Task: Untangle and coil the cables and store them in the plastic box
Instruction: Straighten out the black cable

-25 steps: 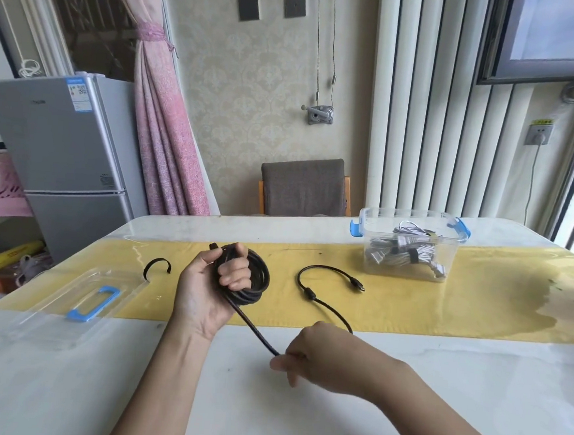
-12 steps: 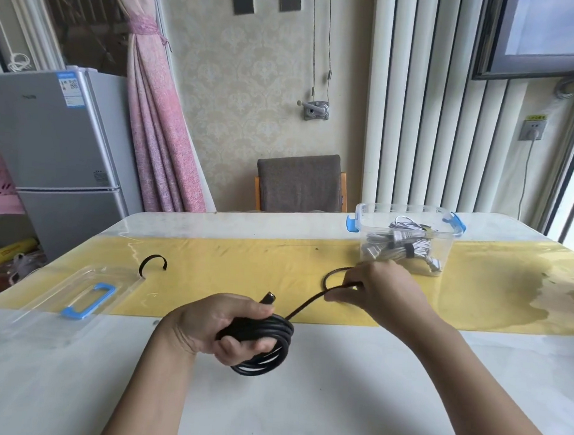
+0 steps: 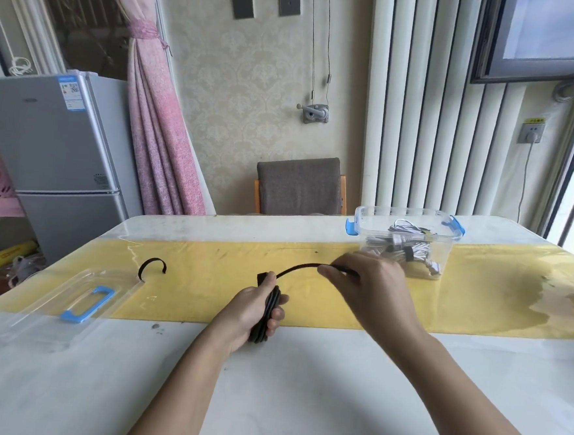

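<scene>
**Winding the black cable's free tail**

From the head view, our left hand (image 3: 252, 311) was clamped round the flattened coil of the black cable (image 3: 297, 267), well left of the plastic box (image 3: 405, 212) and nearer us, likely to stop the loops springing apart. Our right hand (image 3: 372, 288), just in front of the box, pinched the tail and held it in an arch, ready, we judged, for another wrap. White cables (image 3: 409, 249) lay bundled inside the box. A black strap (image 3: 153, 264) and the lid (image 3: 44, 319) lay far left of it, probably for tying and closing. Our right fingers hid the plug end, and we could not count the loops.
</scene>
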